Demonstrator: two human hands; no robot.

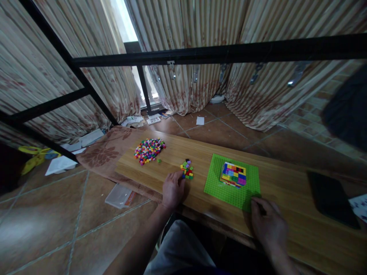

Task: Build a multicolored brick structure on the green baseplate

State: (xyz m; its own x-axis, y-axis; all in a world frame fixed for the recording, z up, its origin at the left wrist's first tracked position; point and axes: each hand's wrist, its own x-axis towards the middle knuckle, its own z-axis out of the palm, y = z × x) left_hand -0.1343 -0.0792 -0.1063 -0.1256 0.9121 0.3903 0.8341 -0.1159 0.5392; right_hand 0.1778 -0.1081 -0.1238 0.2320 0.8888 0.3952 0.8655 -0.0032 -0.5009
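Note:
On the green baseplate (212, 179) stands a block built of many-coloured bricks (233, 174). My left hand (173, 188) is at the small group of loose bricks (187, 170), its fingers bent together at the group's near left side; whether a brick is between them is hidden. At the near right corner of the baseplate is my right hand (266, 221), with thumb and forefinger curled together at the edge; nothing can be made out between them. A larger pile of small coloured bricks (149, 149) lies farther left on the wooden table.
The long wooden table (289, 191) carries a dark flat object (331, 196) at the right. A brown cloth (107, 152) covers its left end. A clear plastic box (119, 195) lies on the tiled floor. A black metal frame (200, 56) crosses before the curtains.

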